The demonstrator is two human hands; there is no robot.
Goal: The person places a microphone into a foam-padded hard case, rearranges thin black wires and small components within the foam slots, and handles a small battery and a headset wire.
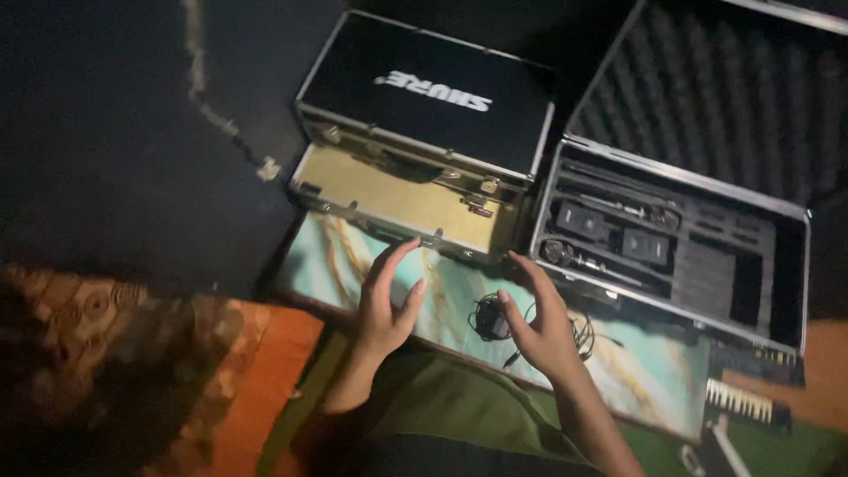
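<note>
My left hand (387, 299) hovers open over a pale green marbled board (446, 291), its fingertips near the front edge of a stack of closed metal-edged cases (424, 124). My right hand (539, 318) is open too, fingers spread, just right of a small coil of black cable (488, 318) lying on the board. Neither hand holds anything. An open case (671, 238) with black foam compartments stands right of the hands; it holds small black devices and a microphone-like piece.
The open case's lid (724, 97), lined with ridged foam, leans back at the upper right. An orange patterned cloth (177, 353) covers the lower left. A small keyboard (746, 402) lies at the lower right. Dark floor surrounds the cases.
</note>
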